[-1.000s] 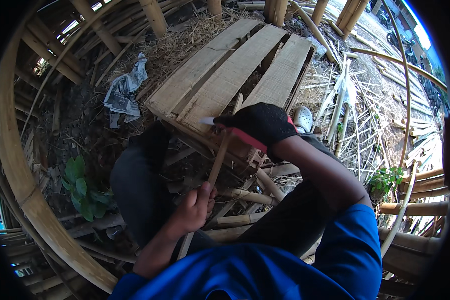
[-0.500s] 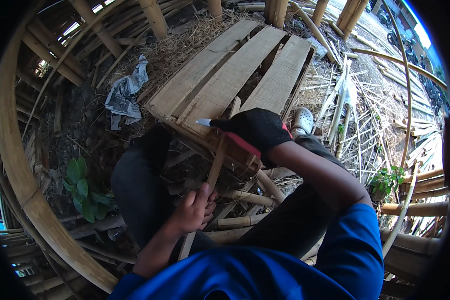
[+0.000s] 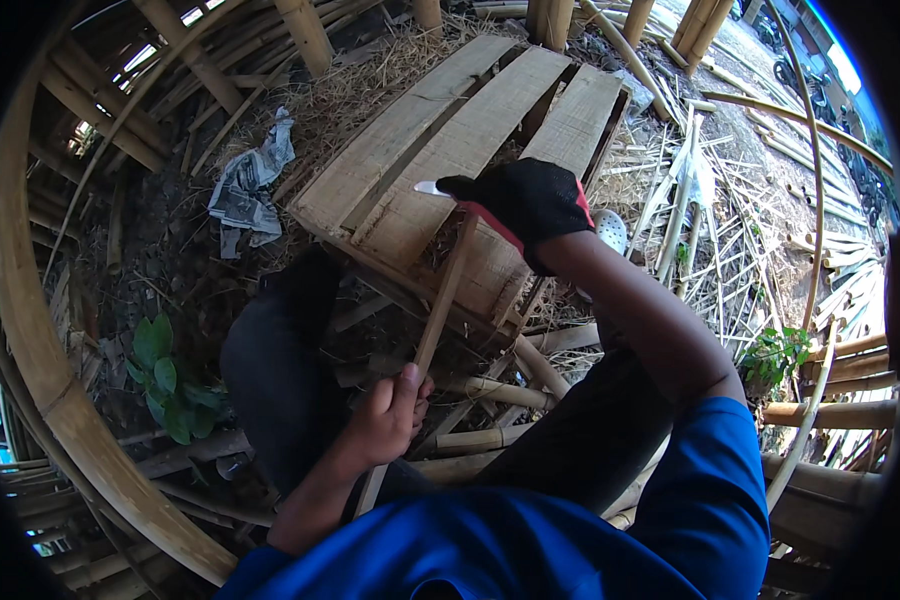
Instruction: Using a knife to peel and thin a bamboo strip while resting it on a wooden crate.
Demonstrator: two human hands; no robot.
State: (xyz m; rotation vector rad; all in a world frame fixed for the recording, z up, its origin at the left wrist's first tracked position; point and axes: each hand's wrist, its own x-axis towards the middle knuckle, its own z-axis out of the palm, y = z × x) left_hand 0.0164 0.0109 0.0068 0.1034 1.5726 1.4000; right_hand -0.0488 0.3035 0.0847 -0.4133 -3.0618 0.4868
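Note:
My bare left hand is closed round the lower part of a long, narrow bamboo strip, which slants up and away from me. Over the strip's far part is my right hand, in a black and red glove. It is closed on a knife; only a short, pale piece of the blade shows, pointing left past the glove, and the handle is hidden in the fist. Beneath the strip and my right hand stands a wooden crate with wide slats and gaps between them.
Crumpled printed paper lies left of the crate, with a leafy plant nearer me. Bamboo poles lie between my legs. Split bamboo scraps cover the ground at right. A curved bamboo pole runs along the left.
My right hand with the knife has moved up and away along the strip, slightly to the right. My left hand keeps its grip in nearly the same place.

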